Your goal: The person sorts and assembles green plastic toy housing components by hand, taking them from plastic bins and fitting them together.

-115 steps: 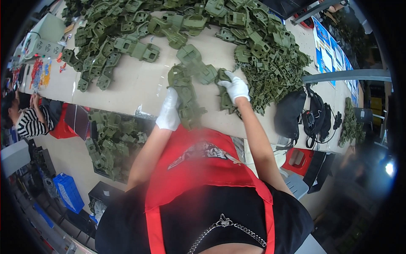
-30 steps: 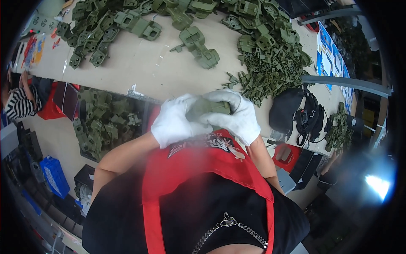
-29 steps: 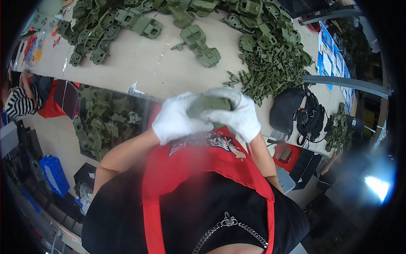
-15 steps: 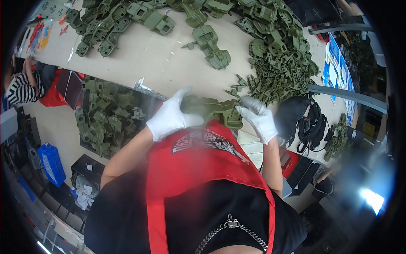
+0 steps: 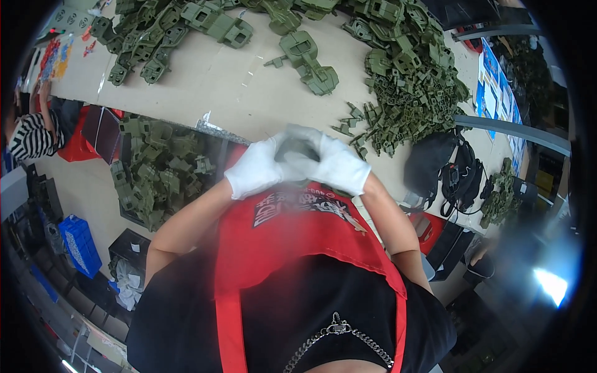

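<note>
Both my hands wear white gloves and meet close in front of the red apron (image 5: 280, 230). Between them is an olive-green plastic vehicle body (image 5: 297, 148), mostly covered by the gloves. My left hand (image 5: 256, 169) is closed around its left side. My right hand (image 5: 339, 165) wraps over its right side and top, fingers reaching across to the left glove. Beyond the hands, a similar green vehicle body (image 5: 306, 62) lies by itself on the pale table (image 5: 217, 93), a small green piece touching its left side.
A heap of green parts (image 5: 410, 81), small pieces at its near end, covers the table's right. More vehicle bodies (image 5: 211, 25) line the far side. A crate of green parts (image 5: 158, 168) stands left, a black backpack (image 5: 457, 180) right. Another person in stripes (image 5: 34, 137) is far left.
My right hand has moved left along the vehicle body and now lies over it, against my left hand. More of the green body is hidden than before.
</note>
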`<action>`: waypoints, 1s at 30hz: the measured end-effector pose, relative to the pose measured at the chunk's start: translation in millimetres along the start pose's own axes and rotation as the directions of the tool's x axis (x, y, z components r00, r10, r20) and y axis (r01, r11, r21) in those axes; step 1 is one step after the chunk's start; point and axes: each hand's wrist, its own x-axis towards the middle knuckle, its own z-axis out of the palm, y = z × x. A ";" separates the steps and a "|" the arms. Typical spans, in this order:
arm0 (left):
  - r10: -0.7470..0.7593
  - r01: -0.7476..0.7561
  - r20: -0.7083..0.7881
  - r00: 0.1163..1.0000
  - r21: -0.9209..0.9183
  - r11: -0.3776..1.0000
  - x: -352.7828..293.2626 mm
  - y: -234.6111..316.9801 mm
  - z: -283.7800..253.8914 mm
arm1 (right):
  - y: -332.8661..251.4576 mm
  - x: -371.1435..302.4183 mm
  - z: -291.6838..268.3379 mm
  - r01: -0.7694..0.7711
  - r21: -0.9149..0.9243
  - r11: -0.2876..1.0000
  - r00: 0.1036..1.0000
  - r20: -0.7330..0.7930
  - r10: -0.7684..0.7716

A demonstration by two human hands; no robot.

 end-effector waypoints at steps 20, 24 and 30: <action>-0.021 0.017 0.048 0.999 0.098 0.995 18.0 25.1 17.9 | -6.4 -30.2 -22.4 -0.200 -0.104 0.974 0.980 -0.018 0.200; 0.006 -0.010 0.020 1.000 0.186 0.983 20.9 32.7 34.0 | 20.1 -45.3 -17.1 -0.218 -0.002 0.976 0.960 -0.181 0.214; 0.036 -0.040 0.034 0.999 0.115 0.993 34.3 25.5 51.2 | 16.5 -67.8 -30.5 -0.281 0.032 0.959 0.933 -0.225 0.281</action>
